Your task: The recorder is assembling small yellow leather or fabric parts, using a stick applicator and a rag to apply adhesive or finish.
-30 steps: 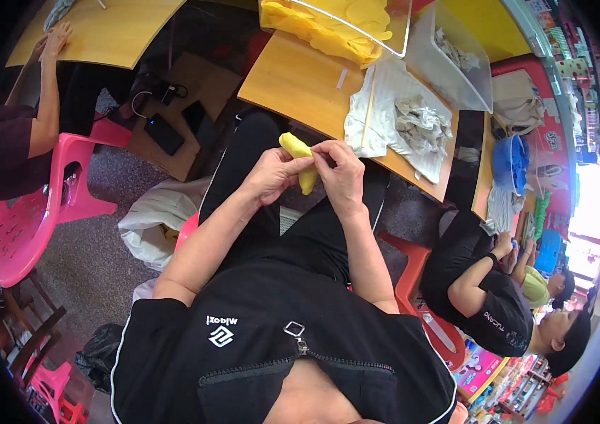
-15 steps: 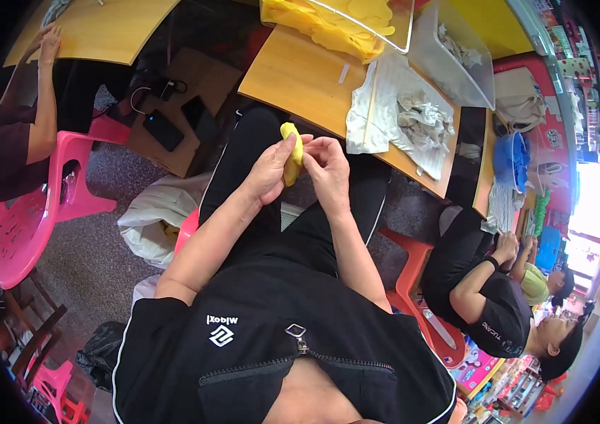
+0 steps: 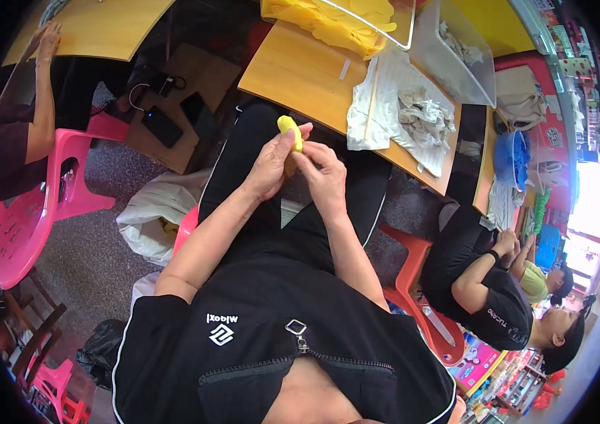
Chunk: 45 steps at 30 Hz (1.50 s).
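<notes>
- We have the yellow piece (image 3: 288,125) above our lap, between both hands.
- Our left hand (image 3: 269,169) holds it, thumb against it.
- Our right hand (image 3: 326,178), fingers narrowed, meets its lower end; whether it pinches, we cannot tell.
- Beyond, the white cloth (image 3: 387,116) lies on our table (image 3: 293,74).

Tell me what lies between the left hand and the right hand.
In the head view, a yellow piece lies there: the left hand holds it, and the right hand is at its lower end.
</notes>
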Available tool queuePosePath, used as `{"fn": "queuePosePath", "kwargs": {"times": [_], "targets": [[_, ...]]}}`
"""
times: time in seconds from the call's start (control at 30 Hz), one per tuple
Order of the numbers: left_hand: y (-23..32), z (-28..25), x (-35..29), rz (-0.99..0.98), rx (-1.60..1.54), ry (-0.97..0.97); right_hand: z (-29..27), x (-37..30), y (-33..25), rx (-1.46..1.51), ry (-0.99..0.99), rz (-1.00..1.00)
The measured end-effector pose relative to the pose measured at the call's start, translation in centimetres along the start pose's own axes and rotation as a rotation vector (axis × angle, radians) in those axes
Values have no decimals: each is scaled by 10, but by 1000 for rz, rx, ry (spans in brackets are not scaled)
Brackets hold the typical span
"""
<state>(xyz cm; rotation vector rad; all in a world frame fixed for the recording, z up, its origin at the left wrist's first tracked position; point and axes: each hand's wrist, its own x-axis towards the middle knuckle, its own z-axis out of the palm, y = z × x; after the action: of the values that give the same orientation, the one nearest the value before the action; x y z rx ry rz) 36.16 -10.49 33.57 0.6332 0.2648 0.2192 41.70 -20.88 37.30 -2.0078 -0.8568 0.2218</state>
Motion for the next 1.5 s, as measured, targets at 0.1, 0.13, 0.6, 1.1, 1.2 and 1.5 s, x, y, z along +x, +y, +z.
{"fn": "queuePosePath", "kwargs": {"times": [0.1,0.13,0.6,1.1,1.2,1.5], "targets": [[-3,-2,-1,-46,7,-4,8,-3,17,611,166,263],[-3,-3,-1,-73,24,5,8,-3,16,612,163,263],[-18,-16,-4,-73,-120,40,4,-4,3,-72,106,45],[-31,-26,-8,50,136,121,12,-15,13,52,137,202],[-31,-27,-8,39,90,115,15,-15,14,98,94,250],[-32,-32,-9,-21,169,89,2,-12,30,252,-50,413]]}}
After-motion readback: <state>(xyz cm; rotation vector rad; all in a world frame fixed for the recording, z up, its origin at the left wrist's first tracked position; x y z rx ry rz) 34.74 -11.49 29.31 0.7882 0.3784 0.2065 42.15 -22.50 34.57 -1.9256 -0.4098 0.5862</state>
